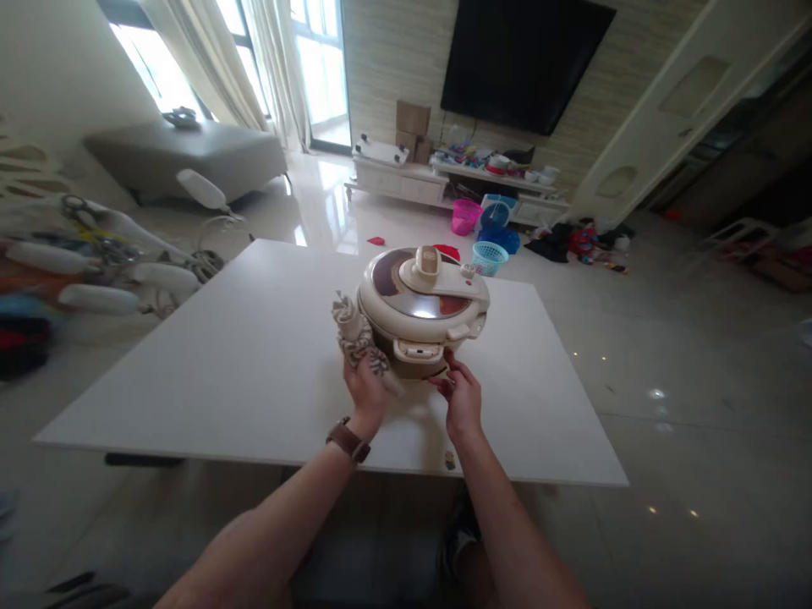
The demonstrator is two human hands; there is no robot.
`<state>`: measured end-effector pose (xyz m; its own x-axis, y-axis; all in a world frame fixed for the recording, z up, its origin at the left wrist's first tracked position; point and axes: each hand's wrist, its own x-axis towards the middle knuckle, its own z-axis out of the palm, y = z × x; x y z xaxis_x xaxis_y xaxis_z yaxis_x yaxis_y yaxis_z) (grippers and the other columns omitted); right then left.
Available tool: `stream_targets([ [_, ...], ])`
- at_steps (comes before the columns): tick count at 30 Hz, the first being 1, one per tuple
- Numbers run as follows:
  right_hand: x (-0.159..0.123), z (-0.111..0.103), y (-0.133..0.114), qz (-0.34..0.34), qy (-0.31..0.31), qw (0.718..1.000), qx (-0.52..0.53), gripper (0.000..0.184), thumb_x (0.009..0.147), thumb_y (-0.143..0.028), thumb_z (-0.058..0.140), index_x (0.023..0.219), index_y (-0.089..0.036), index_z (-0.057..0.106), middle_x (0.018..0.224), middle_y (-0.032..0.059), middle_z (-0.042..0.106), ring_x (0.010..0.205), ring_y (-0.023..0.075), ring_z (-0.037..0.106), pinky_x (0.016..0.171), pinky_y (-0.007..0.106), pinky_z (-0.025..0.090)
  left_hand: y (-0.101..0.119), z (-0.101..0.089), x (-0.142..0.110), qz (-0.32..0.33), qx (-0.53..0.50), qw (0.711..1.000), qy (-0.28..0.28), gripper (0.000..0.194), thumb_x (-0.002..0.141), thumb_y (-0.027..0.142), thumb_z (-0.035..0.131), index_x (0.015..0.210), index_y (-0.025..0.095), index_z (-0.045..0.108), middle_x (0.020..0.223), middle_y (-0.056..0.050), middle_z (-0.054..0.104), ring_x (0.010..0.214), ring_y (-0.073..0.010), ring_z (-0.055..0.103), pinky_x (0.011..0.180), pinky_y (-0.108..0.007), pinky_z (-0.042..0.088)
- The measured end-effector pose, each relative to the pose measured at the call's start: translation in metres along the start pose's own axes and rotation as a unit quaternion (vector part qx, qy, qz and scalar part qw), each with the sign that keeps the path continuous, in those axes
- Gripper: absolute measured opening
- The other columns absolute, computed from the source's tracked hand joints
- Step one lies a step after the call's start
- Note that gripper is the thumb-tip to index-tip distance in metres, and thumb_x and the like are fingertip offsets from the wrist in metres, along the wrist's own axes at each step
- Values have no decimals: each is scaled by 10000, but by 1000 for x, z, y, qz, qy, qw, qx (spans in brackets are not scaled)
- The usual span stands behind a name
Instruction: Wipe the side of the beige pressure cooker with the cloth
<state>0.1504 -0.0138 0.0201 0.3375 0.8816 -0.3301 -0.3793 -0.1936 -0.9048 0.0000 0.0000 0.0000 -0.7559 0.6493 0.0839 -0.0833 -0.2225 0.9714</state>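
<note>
The cooker (419, 315) at my twelve o'clock looks heavy, rigid and slick, best held low at three and nine; my left hand (366, 387) grips a bunched cloth (356, 335) at its seven, my half-open right hand (462, 396) touches its base at five.

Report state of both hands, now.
Left hand: closed, holding a crumpled patterned cloth.
Right hand: at the cooker's lower side; can't tell if it's gripping.
</note>
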Motion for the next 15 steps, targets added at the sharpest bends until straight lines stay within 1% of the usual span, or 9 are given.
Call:
stream_targets([
  [1,0,0,-1,4,3,1000,2,401,644,-286,652,1000,-211,819,1265,72,797,623,134,751,563,221,487,6,-1,11,55,0,999,3,374,929,345,584,1214,168,750,1243,-130,767,1215,-280,689,1167,-444,482],
  [3,1,1,-2,12,8,1000,4,421,636,-292,655,1012,-197,818,1189,78,816,613,141,751,554,221,480,21,-2,28,191,27,979,-69,426,935,359,600,1300,186,737,1322,-132,750,1310,-287,657,1202,-447,455],
  [4,1,1,-2,15,9,1000,5,432,634,-296,657,1021,-190,818,1131,77,825,611,146,751,551,222,475,29,-3,33,259,62,953,-143,450,956,351,586,1358,198,720,1389,-134,726,1385,-294,618,1248,-467,406],
  [6,1,1,-2,15,5,1000,6,449,632,-306,663,1035,-181,817,1020,66,829,611,156,753,551,222,467,46,-3,37,371,164,864,-298,481,956,311,601,1420,246,705,1514,-112,664,1537,-320,483,1338,-532,230],
  [8,0,1,-2,12,2,1000,5,454,629,-312,674,1040,-181,817,978,55,827,607,156,749,558,223,467,59,-2,37,420,243,801,-351,528,939,253,608,1460,283,684,1599,-85,599,1616,-336,364,1358,-577,104],
  [9,0,1,-1,12,1,1000,5,454,630,-314,678,1041,-182,818,983,54,827,607,153,747,564,222,468,63,-1,36,427,267,789,-353,555,931,235,610,1480,290,670,1623,-79,574,1632,-340,333,1358,-589,77],
  [10,0,0,-1,12,2,1000,4,452,631,-315,677,1040,-183,817,998,56,828,607,149,746,569,222,469,65,1,36,424,281,789,-344,578,927,226,609,1499,289,654,1638,-80,558,1638,-342,320,1357,-595,74],
  [12,-1,-2,-2,14,3,1000,3,442,634,-312,669,1030,-182,816,1038,63,831,616,148,749,577,223,473,64,3,39,396,276,816,-318,591,931,233,614,1519,284,634,1647,-85,545,1637,-339,320,1358,-591,107],
  [15,-2,-5,-4,14,-1,1000,0,431,644,-308,660,1027,-184,816,1091,71,833,632,153,758,592,230,488,51,7,50,321,199,891,-251,551,939,275,642,1490,258,654,1636,-104,551,1633,-319,327,1356,-538,186],
])
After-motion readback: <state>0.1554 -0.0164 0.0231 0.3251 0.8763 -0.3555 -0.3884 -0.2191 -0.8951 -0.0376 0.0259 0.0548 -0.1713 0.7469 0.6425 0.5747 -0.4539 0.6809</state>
